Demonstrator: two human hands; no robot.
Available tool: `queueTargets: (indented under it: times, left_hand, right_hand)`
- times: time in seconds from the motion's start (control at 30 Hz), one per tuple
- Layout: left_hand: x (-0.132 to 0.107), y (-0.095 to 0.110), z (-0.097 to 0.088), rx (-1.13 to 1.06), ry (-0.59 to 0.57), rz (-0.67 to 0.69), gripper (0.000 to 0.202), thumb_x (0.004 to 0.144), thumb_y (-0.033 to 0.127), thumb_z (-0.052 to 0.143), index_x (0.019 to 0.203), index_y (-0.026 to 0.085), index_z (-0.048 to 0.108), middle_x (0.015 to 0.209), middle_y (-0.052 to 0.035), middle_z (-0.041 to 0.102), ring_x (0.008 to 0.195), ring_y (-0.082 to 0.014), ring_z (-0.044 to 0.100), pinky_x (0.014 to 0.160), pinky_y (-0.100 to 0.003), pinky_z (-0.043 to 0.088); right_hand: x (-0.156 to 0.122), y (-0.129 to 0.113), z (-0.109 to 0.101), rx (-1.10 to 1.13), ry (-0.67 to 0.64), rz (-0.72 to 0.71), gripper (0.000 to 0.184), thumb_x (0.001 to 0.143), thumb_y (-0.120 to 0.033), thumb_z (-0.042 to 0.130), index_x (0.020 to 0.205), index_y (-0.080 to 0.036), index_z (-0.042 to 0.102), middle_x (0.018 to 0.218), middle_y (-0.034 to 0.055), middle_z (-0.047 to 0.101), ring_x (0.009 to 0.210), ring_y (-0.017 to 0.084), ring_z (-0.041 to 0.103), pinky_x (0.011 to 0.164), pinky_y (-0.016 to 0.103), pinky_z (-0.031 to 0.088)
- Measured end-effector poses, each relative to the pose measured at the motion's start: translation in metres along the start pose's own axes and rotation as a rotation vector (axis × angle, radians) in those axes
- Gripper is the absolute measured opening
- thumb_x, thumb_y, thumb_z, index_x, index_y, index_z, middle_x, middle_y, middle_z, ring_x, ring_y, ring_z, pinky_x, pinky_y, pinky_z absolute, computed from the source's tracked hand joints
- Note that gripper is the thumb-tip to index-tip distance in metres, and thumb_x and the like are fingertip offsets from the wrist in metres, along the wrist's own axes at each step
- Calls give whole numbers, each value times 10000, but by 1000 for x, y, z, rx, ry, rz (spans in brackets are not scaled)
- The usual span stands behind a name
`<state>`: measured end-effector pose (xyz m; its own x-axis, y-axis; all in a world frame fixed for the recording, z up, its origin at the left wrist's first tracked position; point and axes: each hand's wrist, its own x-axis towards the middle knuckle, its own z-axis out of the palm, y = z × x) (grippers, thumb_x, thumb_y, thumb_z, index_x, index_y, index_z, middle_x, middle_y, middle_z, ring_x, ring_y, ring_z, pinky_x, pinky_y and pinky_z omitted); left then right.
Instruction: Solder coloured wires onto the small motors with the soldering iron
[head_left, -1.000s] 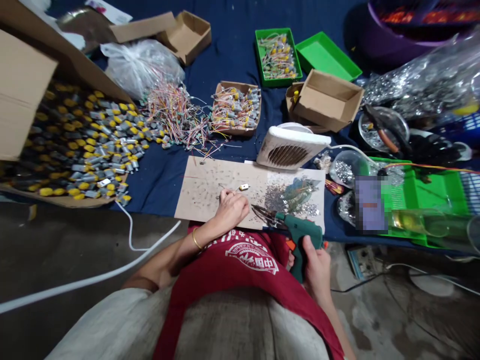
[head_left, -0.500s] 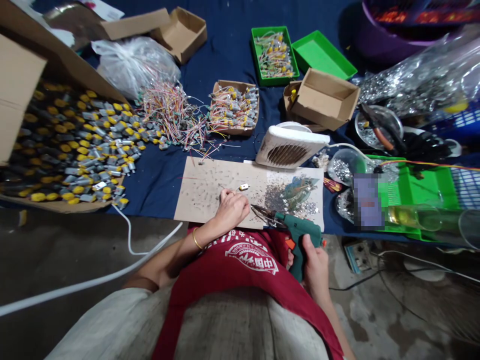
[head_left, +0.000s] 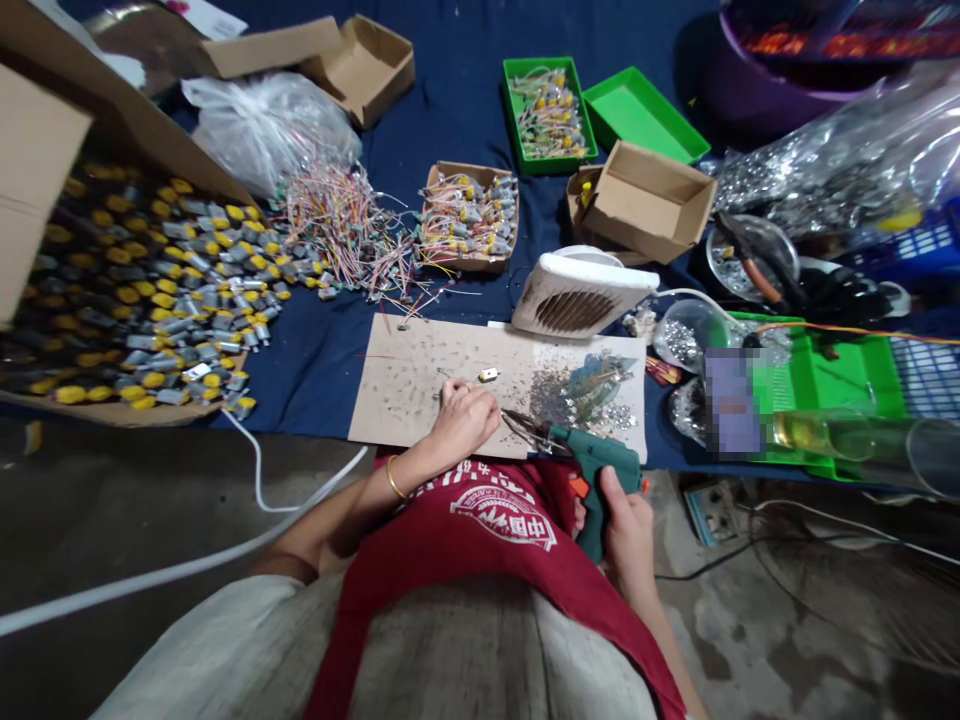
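Green soldering gun [head_left: 598, 470] in one hand [head_left: 627, 540]

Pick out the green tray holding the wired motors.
The left green tray, full of wired motors; the green tray to its right holds none.

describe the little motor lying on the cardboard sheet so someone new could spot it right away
Find the big cardboard sheet on the blue cloth, right in front of the person. Just above their left hand lies one small silver motor with a yellow end. Unlike the heaped motors off to the left, it sits alone on the sheet.
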<state>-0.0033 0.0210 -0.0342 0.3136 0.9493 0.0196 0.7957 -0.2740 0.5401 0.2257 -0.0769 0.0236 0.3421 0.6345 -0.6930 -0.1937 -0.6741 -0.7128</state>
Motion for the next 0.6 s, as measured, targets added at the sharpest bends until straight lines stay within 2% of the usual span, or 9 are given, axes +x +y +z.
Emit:
queueTargets:
  times: [0.2,0.43,0.6]
  left_hand:
    - [1,-1,-3,5,-48,17,186,924,160,562,770,181,665,810,-53,715,858,-224,614,972,-453,347]
    - [2,-3,-6,34,-82,80,239,968,203,479,817,174,662,840,-81,709,884,-242,607,1006,-485,336]
    - [1,-3,-10,46,-99,106,255,980,198,451,821,175,648,858,-98,697,902,-257,601,1026,-486,334]
  right_hand:
    - [-2,-4,3,-27,-5,-12,599,678,-700,797,487,-167,601,417,50,560,326,131,488,333,241,393]
    - [-4,-9,8,7,32,-14,599,600,-691,847,479,-185,551,396,24,534,310,119,461,303,228,371]
    - [-2,-6,7,32,18,10,560,659,-660,828,530,-175,582,437,36,578,320,127,488,321,234,398]
